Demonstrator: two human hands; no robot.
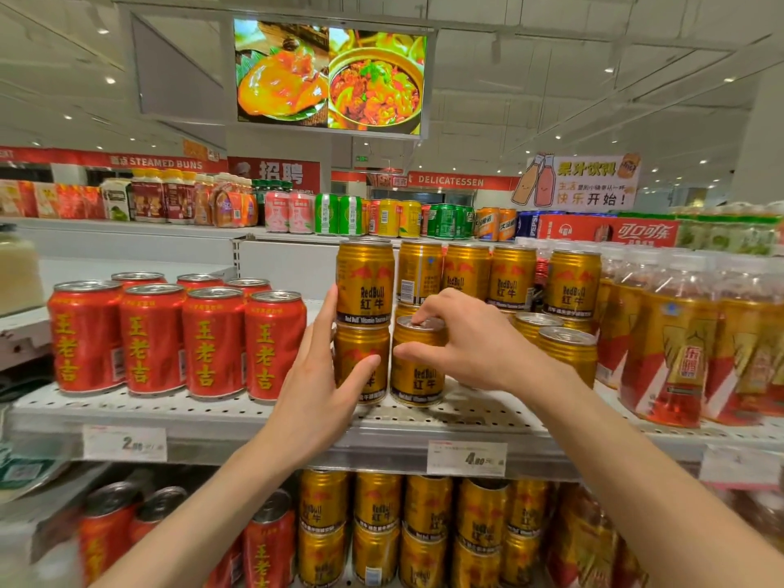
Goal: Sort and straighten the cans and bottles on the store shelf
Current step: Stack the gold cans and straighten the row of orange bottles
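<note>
The right hand (462,345) grips a gold can (418,367) from above, fingers curled over its rim, thumb on its side. The can stands upright near the front edge of the shelf (254,411). The left hand (316,375), fingers straight, presses against the stacked gold cans (364,316) just left of it. Red cans (178,337) stand further left.

White perforated shelf (254,411) bears red cans (178,337), gold cans (418,362), bottles (679,345)

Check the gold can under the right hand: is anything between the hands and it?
Nothing visible. The right hand already has fingertips on the gold can's top; the left hand touches the stacked pair beside it.
</note>
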